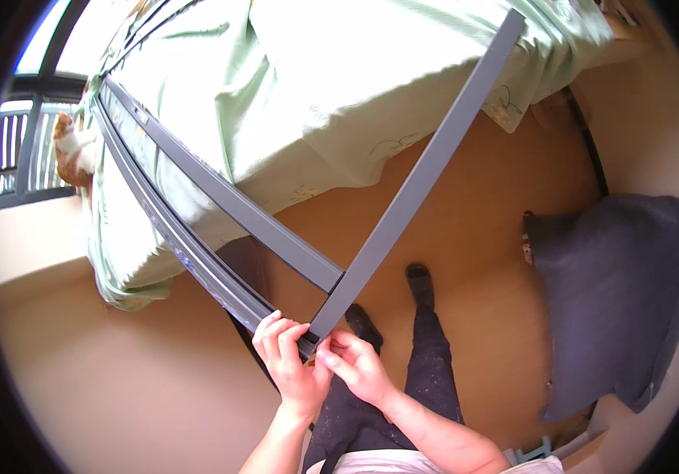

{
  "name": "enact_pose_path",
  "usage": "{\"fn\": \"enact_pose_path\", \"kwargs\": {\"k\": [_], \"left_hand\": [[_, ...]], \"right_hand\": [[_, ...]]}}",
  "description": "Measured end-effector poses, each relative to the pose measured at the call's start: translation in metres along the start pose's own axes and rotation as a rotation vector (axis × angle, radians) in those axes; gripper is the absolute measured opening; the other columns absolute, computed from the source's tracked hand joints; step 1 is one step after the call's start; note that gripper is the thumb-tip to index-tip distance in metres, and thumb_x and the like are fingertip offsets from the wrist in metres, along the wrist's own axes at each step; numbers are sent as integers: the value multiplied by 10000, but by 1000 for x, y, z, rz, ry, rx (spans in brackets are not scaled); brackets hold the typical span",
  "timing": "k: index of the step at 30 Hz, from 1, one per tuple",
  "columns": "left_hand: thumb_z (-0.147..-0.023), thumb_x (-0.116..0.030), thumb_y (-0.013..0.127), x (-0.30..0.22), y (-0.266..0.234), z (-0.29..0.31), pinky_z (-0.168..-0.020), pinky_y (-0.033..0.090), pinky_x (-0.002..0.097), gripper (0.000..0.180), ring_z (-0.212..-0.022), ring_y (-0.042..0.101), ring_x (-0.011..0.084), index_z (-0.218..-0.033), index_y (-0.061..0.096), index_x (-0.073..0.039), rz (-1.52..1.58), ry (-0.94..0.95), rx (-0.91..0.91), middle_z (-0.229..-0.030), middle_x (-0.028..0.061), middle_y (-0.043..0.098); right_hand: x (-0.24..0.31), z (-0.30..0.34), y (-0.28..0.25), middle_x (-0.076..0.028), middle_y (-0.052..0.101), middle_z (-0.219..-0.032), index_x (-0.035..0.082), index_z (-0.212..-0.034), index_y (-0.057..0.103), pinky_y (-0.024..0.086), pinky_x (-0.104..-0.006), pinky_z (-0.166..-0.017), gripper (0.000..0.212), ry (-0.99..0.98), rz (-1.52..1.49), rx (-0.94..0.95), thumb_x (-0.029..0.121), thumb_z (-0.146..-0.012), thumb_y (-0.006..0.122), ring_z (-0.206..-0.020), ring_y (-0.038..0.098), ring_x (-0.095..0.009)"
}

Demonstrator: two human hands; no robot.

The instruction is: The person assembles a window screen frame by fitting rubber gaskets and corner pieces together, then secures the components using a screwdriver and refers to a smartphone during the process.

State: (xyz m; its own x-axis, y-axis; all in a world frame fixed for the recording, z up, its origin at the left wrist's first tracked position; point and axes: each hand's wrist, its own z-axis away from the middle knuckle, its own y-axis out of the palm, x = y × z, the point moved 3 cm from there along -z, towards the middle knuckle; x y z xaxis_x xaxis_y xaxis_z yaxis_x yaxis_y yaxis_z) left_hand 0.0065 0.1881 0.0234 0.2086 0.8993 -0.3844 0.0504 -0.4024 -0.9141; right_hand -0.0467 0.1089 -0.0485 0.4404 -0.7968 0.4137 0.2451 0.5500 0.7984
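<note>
A grey metal frame made of long bars spans the view, its near corner just in front of me. One straight flat bar (426, 178) slants up to the far right. A grooved long bar (169, 221) runs to the far left, with a second bar (225, 186) inside it meeting the straight one. My left hand (292, 363) wraps its fingers over the near end of the grooved bar. Right beside it, my right hand (359, 367) pinches at the corner under the straight bar's end. Whatever small piece may lie between those right fingertips is hidden.
A bed with a pale green cover (315, 142) lies under the frame's far parts. An orange and white cat (75, 154) sits by the window at left. Dark grey cloth (620, 308) hangs at right. My dark shoes stand on the brown floor (497, 229).
</note>
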Motion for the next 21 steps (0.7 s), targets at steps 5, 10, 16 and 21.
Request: {"fn": "enact_pose_path", "kwargs": {"k": [5,10,16,21], "left_hand": [[-708,-21,683,-2,-12,-9,-999,366,484,319,-1167,460,388,-998,553,-2,-51,51,163,-1089,169,515],[-746,-125,731,-1,-43,-29,-950,462,445,508,-1241,458,393,-1198,543,8,-20,241,580,-1198,183,503],[-738,-99,662,-7,-48,-117,-975,467,459,409,-1188,539,314,-1144,641,-54,-68,1010,695,-1200,106,596],[-791,-203,578,-81,-3,-143,-1155,292,480,362,-1198,538,225,-1113,681,-76,-173,1893,1117,-1139,53,640]], "right_hand": [[-13,-6,13,-19,602,-880,-27,-1050,579,498,-222,-730,171,-107,80,-197,95,-944,635,-796,577,-54],[-3,1,28,-60,645,-860,-45,-977,602,520,-234,-654,147,-184,239,-404,91,-939,640,-764,635,-82],[-27,6,35,-45,606,-876,-57,-1016,605,505,-222,-614,166,-298,116,-608,95,-950,622,-709,593,-76],[-31,6,57,-39,583,-902,-44,-1144,551,483,-217,-664,305,-518,253,-654,92,-900,674,-765,563,-83]]}}
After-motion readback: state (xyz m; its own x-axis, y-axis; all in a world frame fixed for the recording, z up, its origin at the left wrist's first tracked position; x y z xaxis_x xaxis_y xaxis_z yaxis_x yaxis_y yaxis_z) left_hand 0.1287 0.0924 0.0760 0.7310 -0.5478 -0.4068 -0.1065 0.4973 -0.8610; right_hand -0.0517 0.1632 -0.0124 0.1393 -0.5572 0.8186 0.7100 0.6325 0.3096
